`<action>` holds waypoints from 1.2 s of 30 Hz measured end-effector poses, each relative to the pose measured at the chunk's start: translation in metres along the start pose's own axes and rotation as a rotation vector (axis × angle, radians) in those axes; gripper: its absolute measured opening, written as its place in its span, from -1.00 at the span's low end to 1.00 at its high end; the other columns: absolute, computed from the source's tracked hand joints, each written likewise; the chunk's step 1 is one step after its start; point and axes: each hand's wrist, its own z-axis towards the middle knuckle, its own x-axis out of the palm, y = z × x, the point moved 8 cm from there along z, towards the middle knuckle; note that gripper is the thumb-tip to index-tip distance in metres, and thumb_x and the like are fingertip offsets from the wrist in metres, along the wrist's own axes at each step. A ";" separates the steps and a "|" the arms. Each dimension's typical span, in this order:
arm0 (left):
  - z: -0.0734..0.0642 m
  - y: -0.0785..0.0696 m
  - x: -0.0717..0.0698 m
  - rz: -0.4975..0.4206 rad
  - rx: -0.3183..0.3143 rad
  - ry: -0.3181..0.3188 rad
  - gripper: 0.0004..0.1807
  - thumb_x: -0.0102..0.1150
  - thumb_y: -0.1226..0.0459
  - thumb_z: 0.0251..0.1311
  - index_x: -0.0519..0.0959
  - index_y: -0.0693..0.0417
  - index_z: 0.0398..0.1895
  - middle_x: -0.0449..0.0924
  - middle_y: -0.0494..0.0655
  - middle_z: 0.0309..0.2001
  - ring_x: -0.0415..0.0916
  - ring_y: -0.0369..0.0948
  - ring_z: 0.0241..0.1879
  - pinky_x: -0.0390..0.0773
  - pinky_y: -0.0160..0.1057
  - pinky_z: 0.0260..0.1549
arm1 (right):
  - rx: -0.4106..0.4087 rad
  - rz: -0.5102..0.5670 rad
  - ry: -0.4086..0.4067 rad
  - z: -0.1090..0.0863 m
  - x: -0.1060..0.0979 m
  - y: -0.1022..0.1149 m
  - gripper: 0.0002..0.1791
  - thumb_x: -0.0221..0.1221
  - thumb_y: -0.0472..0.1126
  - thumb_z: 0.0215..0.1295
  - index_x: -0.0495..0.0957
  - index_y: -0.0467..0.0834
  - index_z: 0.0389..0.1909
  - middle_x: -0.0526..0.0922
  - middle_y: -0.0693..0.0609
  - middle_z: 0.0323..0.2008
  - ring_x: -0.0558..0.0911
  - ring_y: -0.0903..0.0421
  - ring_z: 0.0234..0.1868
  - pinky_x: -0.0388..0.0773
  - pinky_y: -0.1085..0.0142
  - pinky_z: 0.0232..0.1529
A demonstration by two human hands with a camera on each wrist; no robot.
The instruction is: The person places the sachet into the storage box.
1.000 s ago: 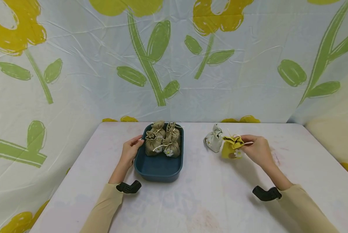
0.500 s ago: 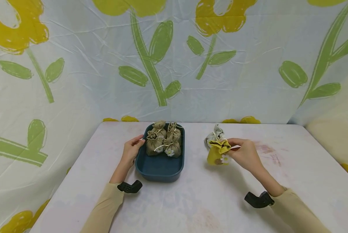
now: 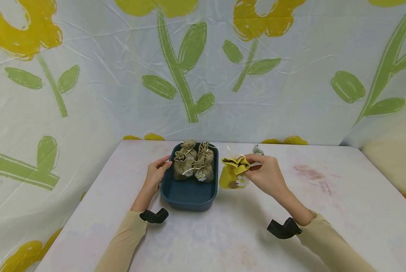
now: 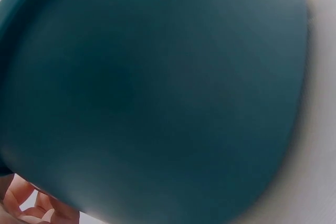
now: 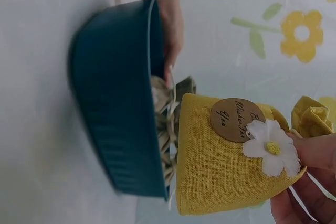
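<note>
A yellow drawstring pouch [image 3: 230, 177] with a white cloth daisy and a round brown tag hangs from my right hand [image 3: 265, 175], whose thumb and fingers pinch its gathered neck. It is beside the right wall of a dark blue plastic bin [image 3: 189, 196]. In the right wrist view the yellow pouch [image 5: 220, 177] shows large, with the bin [image 5: 115, 87] behind it. My left hand [image 3: 155, 175] grips the bin's left rim; in the left wrist view the bin wall [image 4: 173, 93] hides most of that hand. Several tan drawstring pouches [image 3: 204, 172] sit in the bin's far half.
A grey-white pouch [image 3: 258, 150] stands on the table behind my right hand, mostly hidden by it. The white table [image 3: 203, 241] has pinkish stains on its right side. A flower-print cloth [image 3: 284, 94] hangs behind the table's far edge.
My right hand has carried the yellow pouch left, past the front of the grey-white pouch, to the bin's right side. My left hand has kept its hold on the bin.
</note>
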 end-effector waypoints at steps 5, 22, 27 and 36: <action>0.001 -0.001 0.001 -0.006 -0.004 0.001 -0.57 0.11 0.20 0.32 0.49 0.03 0.25 0.52 0.11 0.03 0.42 -0.15 -0.03 0.43 -0.27 -0.04 | -0.028 0.036 0.023 0.007 0.016 0.018 -0.71 0.29 -0.47 0.00 0.68 -0.30 -0.18 0.71 -0.17 -0.30 0.67 -0.02 -0.26 0.65 0.24 -0.27; 0.002 0.000 0.000 -0.025 0.003 -0.002 -0.58 0.14 0.20 0.31 0.52 0.04 0.22 0.56 0.00 -0.11 0.45 -0.17 -0.10 0.45 -0.44 -0.23 | -0.104 0.178 0.157 0.023 0.095 0.049 -0.73 0.28 -0.45 -0.02 0.69 -0.25 -0.22 0.73 -0.09 -0.36 0.66 0.12 -0.40 0.60 0.42 -0.36; 0.002 0.001 0.000 -0.016 -0.011 -0.006 -0.58 0.14 0.20 0.31 0.52 0.02 0.22 0.56 0.02 -0.09 0.43 -0.24 -0.16 0.45 -0.47 -0.26 | -0.136 0.177 0.181 0.026 0.113 0.052 -0.74 0.29 -0.43 -0.01 0.70 -0.22 -0.23 0.73 -0.07 -0.35 0.66 0.14 -0.41 0.59 0.44 -0.35; 0.002 0.000 0.000 0.003 -0.003 -0.022 -0.59 0.13 0.22 0.32 0.52 0.03 0.22 0.55 0.06 -0.08 0.39 -0.25 -0.18 0.41 -0.46 -0.30 | -0.131 0.155 0.228 0.031 0.140 0.052 -0.77 0.30 -0.40 -0.01 0.70 -0.18 -0.27 0.72 -0.01 -0.42 0.59 0.23 -0.45 0.53 0.47 -0.40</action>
